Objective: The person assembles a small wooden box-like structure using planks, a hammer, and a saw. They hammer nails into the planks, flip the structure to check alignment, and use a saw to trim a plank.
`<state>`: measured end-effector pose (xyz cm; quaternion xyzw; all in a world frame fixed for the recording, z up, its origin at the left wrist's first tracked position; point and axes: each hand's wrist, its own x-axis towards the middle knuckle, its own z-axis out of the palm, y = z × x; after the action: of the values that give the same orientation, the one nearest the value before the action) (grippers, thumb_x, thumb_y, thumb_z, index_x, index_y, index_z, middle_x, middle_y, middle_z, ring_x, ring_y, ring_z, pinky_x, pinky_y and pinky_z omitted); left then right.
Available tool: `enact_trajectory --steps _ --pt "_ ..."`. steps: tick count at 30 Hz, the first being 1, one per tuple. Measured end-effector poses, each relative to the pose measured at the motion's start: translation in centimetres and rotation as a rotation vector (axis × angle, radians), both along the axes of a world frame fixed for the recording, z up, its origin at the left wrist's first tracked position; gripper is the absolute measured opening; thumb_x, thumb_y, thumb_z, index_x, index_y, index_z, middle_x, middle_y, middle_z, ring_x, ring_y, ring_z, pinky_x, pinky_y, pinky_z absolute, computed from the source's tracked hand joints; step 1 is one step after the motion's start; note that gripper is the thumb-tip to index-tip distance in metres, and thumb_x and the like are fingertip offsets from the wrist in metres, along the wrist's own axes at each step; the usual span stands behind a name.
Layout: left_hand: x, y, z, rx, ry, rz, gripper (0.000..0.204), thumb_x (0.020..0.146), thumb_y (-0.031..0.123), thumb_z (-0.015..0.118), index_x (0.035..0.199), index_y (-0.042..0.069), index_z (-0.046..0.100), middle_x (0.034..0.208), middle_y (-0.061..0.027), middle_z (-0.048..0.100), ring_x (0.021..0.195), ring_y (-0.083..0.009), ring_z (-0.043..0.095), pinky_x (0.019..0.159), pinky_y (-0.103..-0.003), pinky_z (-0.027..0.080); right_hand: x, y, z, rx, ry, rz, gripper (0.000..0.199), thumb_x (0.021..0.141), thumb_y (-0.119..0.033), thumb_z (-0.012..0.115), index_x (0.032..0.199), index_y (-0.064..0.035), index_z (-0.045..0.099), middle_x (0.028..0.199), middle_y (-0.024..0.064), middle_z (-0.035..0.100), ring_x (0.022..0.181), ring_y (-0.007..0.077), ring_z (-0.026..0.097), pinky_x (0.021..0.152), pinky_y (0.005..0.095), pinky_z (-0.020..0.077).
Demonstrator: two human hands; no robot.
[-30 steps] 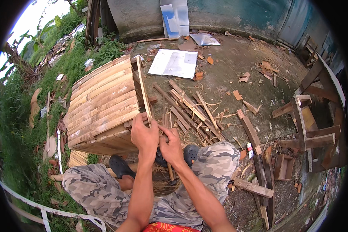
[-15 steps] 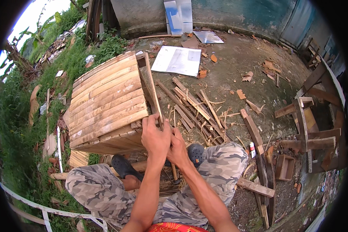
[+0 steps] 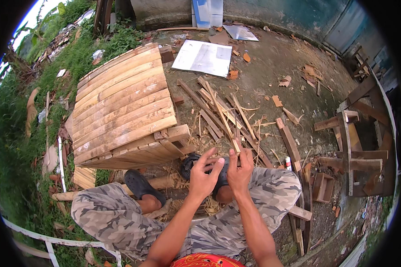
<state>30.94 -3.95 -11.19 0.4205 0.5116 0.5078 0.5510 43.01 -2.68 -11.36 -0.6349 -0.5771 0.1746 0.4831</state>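
In front of me, my right hand [image 3: 240, 171] is closed on the near end of a thin wooden strip [image 3: 223, 116], which slants away over a pile of loose strips. My left hand [image 3: 204, 175] is just left of it, with thumb and fingers apart and nothing seen in them. To the left stands a box-like wooden crate [image 3: 124, 104] covered with slats. Its frame end [image 3: 177, 133] faces the hands, and a gap separates it from my left hand. The strips [image 3: 200, 107] beneath the held one lie scattered on the ground.
Between my feet lie wood shavings and a pole [image 3: 158, 183]. At right are dark beams [image 3: 289, 142], a small wooden box [image 3: 323, 187], a red-and-white tube [image 3: 288, 163] and a wooden frame [image 3: 349, 153]. A white panel [image 3: 202, 58] lies beyond the strips; grass grows at left.
The wooden strip has moved right, away from the crate's side, over the strip pile. My left hand has let go of it and come apart from my right hand.
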Motion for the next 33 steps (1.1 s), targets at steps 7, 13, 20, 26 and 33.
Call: enact_trajectory --steps 7,13,20,26,33 --pt "3.0 -1.4 -1.6 -0.053 -0.045 -0.015 0.054 0.097 0.025 0.068 0.136 -0.009 0.052 0.122 -0.0190 0.066 0.109 -0.0191 0.065 0.091 -0.029 0.053 0.4 -2.8 -1.5 -0.105 -0.215 0.083 0.045 0.090 -0.015 0.071 0.134 -0.0111 0.064 0.093 0.0169 0.058 0.075 0.0333 0.062 0.062 0.0425 0.0497" --pt "1.2 -1.3 -1.7 -0.153 -0.139 0.182 0.032 0.102 0.015 0.058 0.124 -0.008 0.059 0.109 -0.0129 0.069 0.096 -0.0144 0.067 0.081 -0.025 0.054 -0.3 -3.9 -1.6 -0.042 -0.256 0.296 0.051 0.085 -0.016 0.073 0.134 -0.0044 0.062 0.096 0.0182 0.057 0.079 0.0332 0.061 0.066 0.0389 0.0507" --pt "-3.6 -0.8 -4.4 -0.073 -0.027 0.293 0.034 0.108 0.021 0.045 0.122 -0.008 0.056 0.105 -0.0175 0.069 0.096 -0.0225 0.072 0.085 -0.031 0.058 0.9 -1.6 -4.8 -0.041 -0.049 -0.041 0.040 0.098 -0.010 0.055 0.136 0.0012 0.057 0.101 0.0174 0.057 0.088 0.0275 0.056 0.080 0.0360 0.0458" --pt "-6.0 -1.2 -6.6 0.006 0.162 0.360 0.035 0.108 0.021 0.045 0.120 -0.008 0.059 0.105 -0.0162 0.068 0.095 -0.0210 0.071 0.083 -0.031 0.057 5.7 0.9 -10.8 -0.242 -0.122 -0.398 0.033 0.099 -0.017 0.052 0.126 -0.0005 0.063 0.110 0.0266 0.053 0.104 0.0427 0.057 0.092 0.0481 0.0447" --pt "-8.0 -0.8 -7.7 -0.033 0.038 0.402 0.036 0.108 0.024 0.046 0.119 -0.009 0.058 0.105 -0.0155 0.068 0.092 -0.0215 0.071 0.082 -0.030 0.058 6.7 -2.7 -17.5 -0.629 -0.454 -0.121 0.028 0.094 -0.025 0.060 0.112 -0.0052 0.067 0.111 0.0294 0.054 0.101 0.0482 0.059 0.090 0.0539 0.0480"
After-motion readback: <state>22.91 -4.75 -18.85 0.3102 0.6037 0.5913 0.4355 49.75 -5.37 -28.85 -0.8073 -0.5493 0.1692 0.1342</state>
